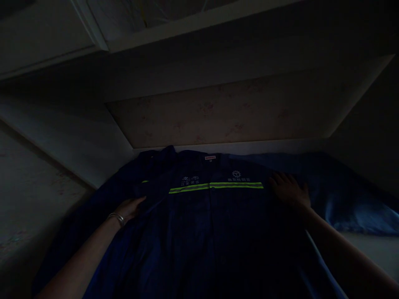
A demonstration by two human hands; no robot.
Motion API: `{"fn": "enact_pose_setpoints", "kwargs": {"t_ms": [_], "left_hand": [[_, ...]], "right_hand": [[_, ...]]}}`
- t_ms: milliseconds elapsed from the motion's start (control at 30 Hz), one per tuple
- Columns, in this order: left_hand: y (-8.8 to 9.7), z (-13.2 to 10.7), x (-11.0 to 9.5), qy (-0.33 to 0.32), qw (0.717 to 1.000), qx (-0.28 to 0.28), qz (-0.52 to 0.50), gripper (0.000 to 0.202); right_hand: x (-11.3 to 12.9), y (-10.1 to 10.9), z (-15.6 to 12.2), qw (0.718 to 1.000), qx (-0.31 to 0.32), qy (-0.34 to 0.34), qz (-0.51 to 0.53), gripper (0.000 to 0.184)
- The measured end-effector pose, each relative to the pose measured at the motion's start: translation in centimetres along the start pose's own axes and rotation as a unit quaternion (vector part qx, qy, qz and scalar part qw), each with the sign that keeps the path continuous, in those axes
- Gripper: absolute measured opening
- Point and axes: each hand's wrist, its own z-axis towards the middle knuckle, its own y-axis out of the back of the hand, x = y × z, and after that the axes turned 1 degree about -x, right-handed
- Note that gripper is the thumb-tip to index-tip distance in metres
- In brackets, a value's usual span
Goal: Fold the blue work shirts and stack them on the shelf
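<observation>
A dark blue work jacket (193,224) lies spread out, front side up, with its collar toward the back wall. Yellow-green reflective strips (236,185) cross its chest, below pale printed emblems and lettering. On the left, my left hand (132,207), with bracelets at the wrist, pinches the cloth near the jacket's sleeve; the fingertips are partly lost in the dark fabric. My right hand (288,190) rests flat on the opposite shoulder or sleeve, fingers spread. More dark blue cloth (156,160) lies bunched behind the jacket's left side.
A lighter blue cloth (358,211) lies under and to the right of the jacket. Pale side panels and a floral back wall (205,116) enclose the space. A shelf edge (199,23) overhangs it from above. The light is very dim.
</observation>
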Motion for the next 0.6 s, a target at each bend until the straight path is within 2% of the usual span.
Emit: {"fn": "enact_pose_setpoints", "kwargs": {"t_ms": [100,267,367,433,500,533,600], "left_hand": [[-0.8,1.0,-1.3,-0.02,0.999,-0.013,0.035,0.034],[-0.9,2.3,-3.5,-0.067,0.989,-0.082,0.104,0.018],[-1.0,2.3,-4.8,-0.099,0.983,-0.097,0.12,0.024],[-1.6,1.3,-5.8,-0.134,0.979,-0.097,0.122,0.033],[-2.8,-0.8,-7.0,-0.191,0.971,-0.077,0.122,0.041],[-3.5,-2.1,-7.6,-0.232,0.964,-0.048,0.121,0.046],[-5.4,-4.7,-8.6,-0.311,0.942,0.048,0.116,0.057]], "right_hand": [[0.0,0.0,-0.1,1.0,-0.005,0.007,0.0,0.059],[-0.1,-0.4,0.0,1.0,-0.024,0.011,0.008,0.061],[-0.1,-0.4,0.0,1.0,-0.023,0.004,0.009,0.063],[0.0,-0.3,-0.1,1.0,-0.021,0.007,0.002,0.062],[0.0,-0.1,-0.2,1.0,-0.021,0.01,-0.005,0.061],[0.1,0.0,-0.2,1.0,-0.02,0.01,-0.007,0.061],[0.1,0.1,-0.2,1.0,-0.016,0.008,-0.009,0.06]]}}
